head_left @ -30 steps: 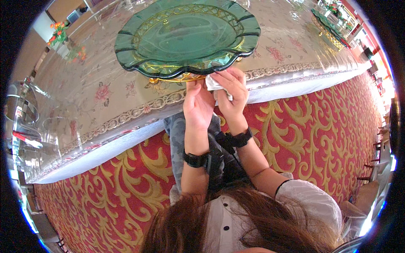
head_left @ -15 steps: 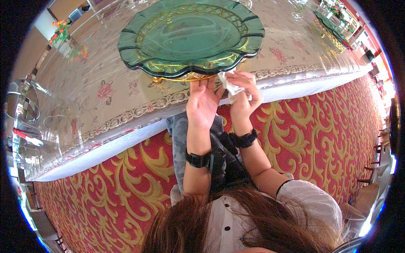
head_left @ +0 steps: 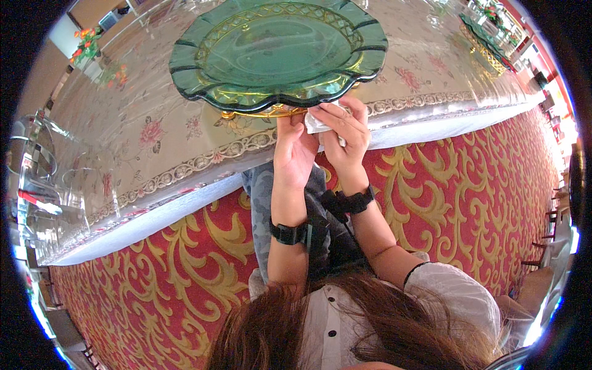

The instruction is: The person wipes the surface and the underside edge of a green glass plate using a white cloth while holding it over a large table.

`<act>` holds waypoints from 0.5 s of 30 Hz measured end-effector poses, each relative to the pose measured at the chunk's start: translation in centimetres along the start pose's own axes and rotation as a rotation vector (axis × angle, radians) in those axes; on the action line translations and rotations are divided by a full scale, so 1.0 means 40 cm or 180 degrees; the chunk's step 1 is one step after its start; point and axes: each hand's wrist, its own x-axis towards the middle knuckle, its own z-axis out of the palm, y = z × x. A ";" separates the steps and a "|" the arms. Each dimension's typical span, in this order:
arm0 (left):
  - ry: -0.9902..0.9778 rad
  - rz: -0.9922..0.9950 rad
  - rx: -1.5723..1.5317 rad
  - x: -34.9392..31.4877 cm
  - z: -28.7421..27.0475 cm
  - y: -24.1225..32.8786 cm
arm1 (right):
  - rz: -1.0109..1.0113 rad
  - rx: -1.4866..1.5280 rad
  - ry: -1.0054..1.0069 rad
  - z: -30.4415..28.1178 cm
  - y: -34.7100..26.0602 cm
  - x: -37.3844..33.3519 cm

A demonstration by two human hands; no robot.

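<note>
A large green glass plate (head_left: 277, 58) with a scalloped rim rests on a gold openwork stand (head_left: 262, 113) near the table's front edge. Palm up, my left hand (head_left: 294, 154) reaches to the front of the stand, its fingers stretched out and partly hidden by the rim and tissue. My right hand (head_left: 348, 132) is closed on a crumpled white tissue (head_left: 316, 124). It presses the tissue close against the left fingers, just below the plate's front rim. Whether the tissue touches the stand cannot be made out.
A clear plastic sheet covers the flowered tablecloth (head_left: 169, 154). Clear glassware (head_left: 37, 154) stands at the far left, with orange flowers (head_left: 86, 46) behind. Another green plate on a gold stand (head_left: 484, 46) is at the far right. Red patterned carpet (head_left: 444, 203) lies below.
My right hand with the tissue has moved slightly left and now covers the left fingertips. The plate has barely shifted.
</note>
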 end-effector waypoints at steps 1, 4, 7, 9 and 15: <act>0.0026 -0.0026 -0.0013 -0.001 0.000 0.001 | -0.0060 -0.0021 0.0028 0.002 0.004 -0.001; 0.0042 -0.0078 -0.0071 -0.004 0.003 0.003 | -0.0173 0.0037 0.0094 0.002 0.010 -0.002; 0.0100 -0.0076 -0.0122 -0.006 0.004 0.002 | -0.0021 0.0146 0.0227 -0.012 0.003 0.001; 0.0194 -0.0028 -0.0158 -0.004 0.004 -0.003 | 0.0025 0.0197 0.0460 -0.022 -0.004 0.010; 0.0060 -0.0067 -0.0182 -0.009 -0.013 -0.004 | 0.0002 0.0472 0.0207 -0.010 -0.026 0.017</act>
